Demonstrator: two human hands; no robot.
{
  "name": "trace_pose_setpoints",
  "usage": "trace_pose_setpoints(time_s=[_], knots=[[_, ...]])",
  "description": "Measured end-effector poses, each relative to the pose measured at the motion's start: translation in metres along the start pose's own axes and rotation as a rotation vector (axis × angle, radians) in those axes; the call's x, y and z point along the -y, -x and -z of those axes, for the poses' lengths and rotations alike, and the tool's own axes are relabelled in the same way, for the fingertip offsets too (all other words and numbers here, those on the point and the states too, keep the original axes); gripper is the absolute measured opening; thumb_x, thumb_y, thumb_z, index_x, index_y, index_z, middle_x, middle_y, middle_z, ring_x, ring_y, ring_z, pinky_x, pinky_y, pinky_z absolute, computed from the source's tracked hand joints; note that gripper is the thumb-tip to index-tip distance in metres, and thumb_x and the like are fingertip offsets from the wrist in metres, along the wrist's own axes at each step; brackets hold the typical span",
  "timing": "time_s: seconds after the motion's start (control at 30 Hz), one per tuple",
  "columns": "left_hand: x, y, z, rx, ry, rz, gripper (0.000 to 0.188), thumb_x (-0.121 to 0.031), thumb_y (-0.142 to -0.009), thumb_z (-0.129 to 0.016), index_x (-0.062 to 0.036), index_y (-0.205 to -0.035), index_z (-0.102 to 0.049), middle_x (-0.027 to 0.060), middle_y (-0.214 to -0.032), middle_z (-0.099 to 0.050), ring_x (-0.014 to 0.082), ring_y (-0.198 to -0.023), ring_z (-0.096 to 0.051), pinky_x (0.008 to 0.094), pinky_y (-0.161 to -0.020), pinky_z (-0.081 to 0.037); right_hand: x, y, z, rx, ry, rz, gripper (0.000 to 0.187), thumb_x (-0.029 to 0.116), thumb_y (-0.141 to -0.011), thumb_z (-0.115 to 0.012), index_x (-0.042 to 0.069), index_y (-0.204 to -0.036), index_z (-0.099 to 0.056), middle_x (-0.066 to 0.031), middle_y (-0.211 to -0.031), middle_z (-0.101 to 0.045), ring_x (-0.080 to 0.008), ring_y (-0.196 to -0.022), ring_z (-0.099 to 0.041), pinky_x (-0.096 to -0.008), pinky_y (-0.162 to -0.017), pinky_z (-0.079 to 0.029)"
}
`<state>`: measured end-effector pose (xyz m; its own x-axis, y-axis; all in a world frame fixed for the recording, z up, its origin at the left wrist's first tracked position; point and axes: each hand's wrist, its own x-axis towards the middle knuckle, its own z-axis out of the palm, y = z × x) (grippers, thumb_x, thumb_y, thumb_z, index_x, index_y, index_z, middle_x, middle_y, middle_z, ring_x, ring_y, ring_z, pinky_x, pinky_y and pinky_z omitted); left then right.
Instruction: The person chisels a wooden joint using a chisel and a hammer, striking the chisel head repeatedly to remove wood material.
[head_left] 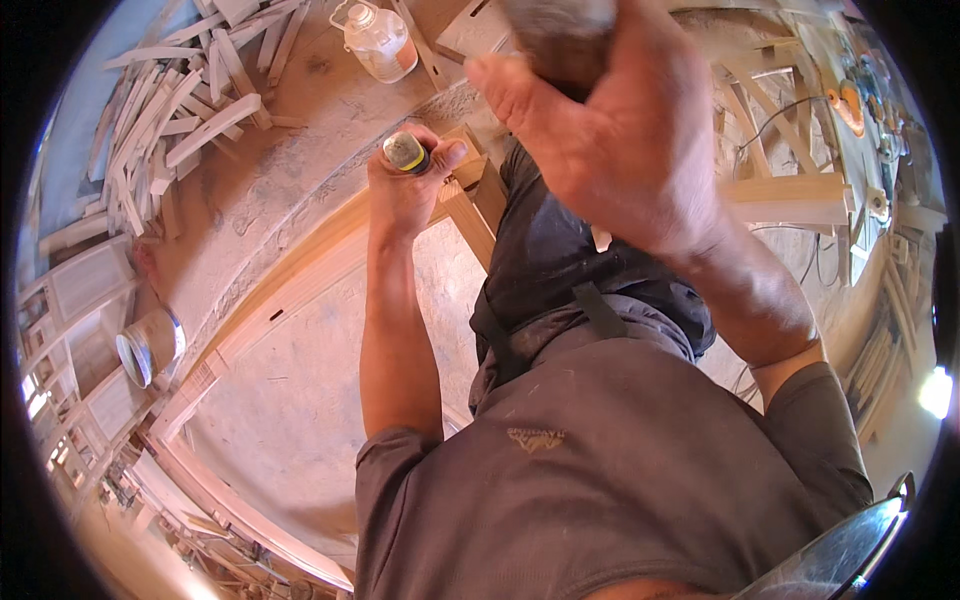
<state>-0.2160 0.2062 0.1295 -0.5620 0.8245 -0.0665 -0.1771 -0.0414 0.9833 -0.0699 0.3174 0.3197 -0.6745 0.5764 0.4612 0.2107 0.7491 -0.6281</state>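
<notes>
Dusty workshop floor, wood offcuts piled upper left.
Left hand [405, 190] closed around chisel [405, 152], upper centre, upright on wooden frame [470, 215]; right hand [610, 130] clenched on raised mallet [560, 35]. Chisel judged rigid, light; hold mid-handle.

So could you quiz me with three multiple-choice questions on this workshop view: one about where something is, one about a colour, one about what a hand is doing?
1. Where is the pile of loose wood strips?
A. upper left
B. lower right
C. on the person's lap

2. What colour is the end of the tool handle in the left hand?
A. blue
B. yellow
C. white

3. How is the right hand?
A. flat on the floor
B. raised, gripping a dark object
C. open and empty

Answers: 1 A, the wood strips lie at upper left. 2 B, the tool handle in the left hand ends yellow. 3 B, the right hand is up high, closed on a blurred dark object.
</notes>
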Motion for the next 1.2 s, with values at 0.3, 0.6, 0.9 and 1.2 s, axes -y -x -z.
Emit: trace_pose_setpoints(time_s=[0.3, 0.6, 0.9, 1.2], knots=[[0.007, 0.0, 0.001, 0.023, -0.102, 0.063, 0.019, -0.002, -0.083, -0.081, -0.0033, -0.095, -0.067, 0.0005, -0.087, -0.066, 0.0113, -0.078, -0.061, 0.0251, -0.068, -0.05, -0.024, 0.025, -0.007, 0.35, 0.125, -0.075, 0.023, 0.004, -0.081, -0.061, 0.003, -0.101, -0.048, -0.0201, -0.067, -0.063, -0.0454, -0.068, -0.063, -0.0541, -0.058, -0.047], [0.006, 0.031, -0.018, 0.218, -0.277, -0.168, 0.02, -0.004, -0.085, -0.076, -0.0048, -0.079, -0.057, 0.0004, -0.075, -0.055, 0.0107, -0.072, -0.051, 0.0259, -0.07, -0.045, -0.09, 0.081, -0.005, 0.42, 0.15, -0.345, 0.03, 0.01, -0.083, -0.067, 0.0, -0.109, -0.053, -0.0211, -0.07, -0.062, -0.0397, -0.061, -0.062, -0.0495, -0.059, -0.05], [0.008, -0.019, -0.028, -0.082, -0.208, -0.14, 0.025, 0.001, -0.081, -0.074, -0.0061, -0.07, -0.053, 0.005, -0.065, -0.06, 0.0148, -0.055, -0.055, 0.0301, -0.054, -0.045, -0.134, 0.2, 0.034, 0.371, -0.211, -1.302, 0.029, 0.01, -0.081, -0.068, -0.002, -0.104, -0.055, -0.0076, -0.066, -0.057, -0.0159, -0.051, -0.057, -0.0329, -0.049, -0.047], [-0.016, 0.018, -0.035, 0.114, -0.163, -0.307, 0.019, 0.008, -0.08, -0.065, -0.0066, -0.083, -0.053, 0.0058, -0.073, -0.056, 0.0139, -0.065, -0.051, 0.0294, -0.06, -0.04, -0.145, 0.205, 0.031, 0.264, -0.311, -1.293, 0.024, 0.012, -0.085, -0.071, 0.001, -0.096, -0.053, -0.0027, -0.065, -0.056, -0.0109, -0.048, -0.053, -0.0271, -0.044, -0.042]])
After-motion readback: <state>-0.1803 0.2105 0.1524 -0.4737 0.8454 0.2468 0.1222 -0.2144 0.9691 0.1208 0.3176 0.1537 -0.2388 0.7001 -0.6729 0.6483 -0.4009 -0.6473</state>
